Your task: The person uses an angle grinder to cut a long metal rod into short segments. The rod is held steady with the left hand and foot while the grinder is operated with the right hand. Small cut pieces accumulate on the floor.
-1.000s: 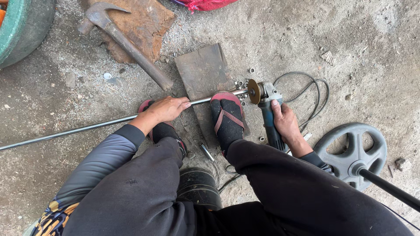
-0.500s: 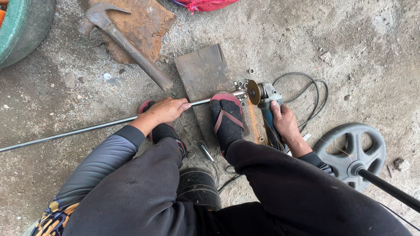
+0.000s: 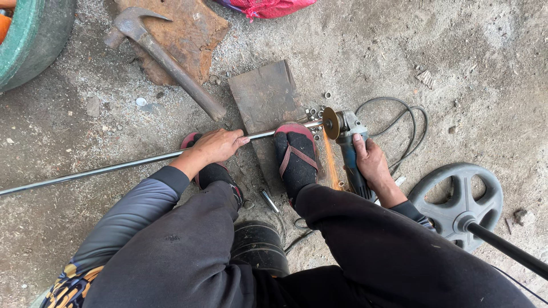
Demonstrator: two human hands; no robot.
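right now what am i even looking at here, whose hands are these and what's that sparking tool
This is one view, from a camera worn on a person's head, looking down at their own lap, legs and hands. They sit low over a concrete floor. The left hand presses a long metal rod down, and a sandalled foot rests on it too. The right hand holds an angle grinder whose disc meets the rod end, throwing orange sparks. Around lie a hammer, a flat metal plate, small cut rings, the grinder's cable and a weight plate.
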